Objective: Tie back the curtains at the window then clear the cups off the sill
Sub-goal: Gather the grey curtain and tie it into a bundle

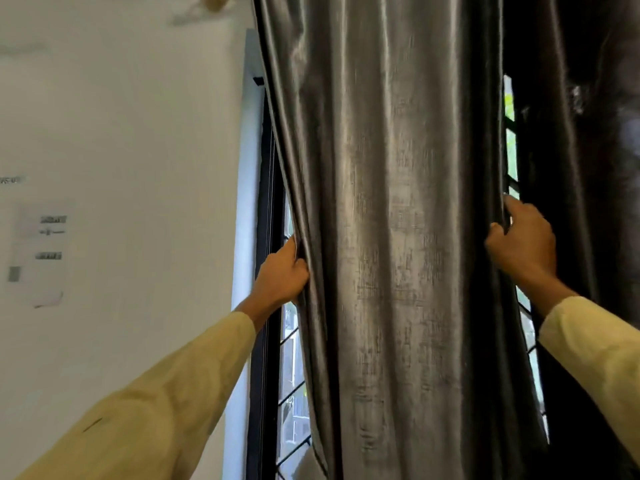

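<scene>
Pale sleeves [156, 393]; left hand [282, 273], right hand [521, 239] on curtain [398, 202] edges

No legible text. A sheet [38, 251] on the wall [138, 116] carries dark printed marks, too blurred to read.

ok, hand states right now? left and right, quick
Left hand: closed, gripping the left edge of the grey curtain.
Right hand: closed, gripping the same curtain's right edge.
</scene>
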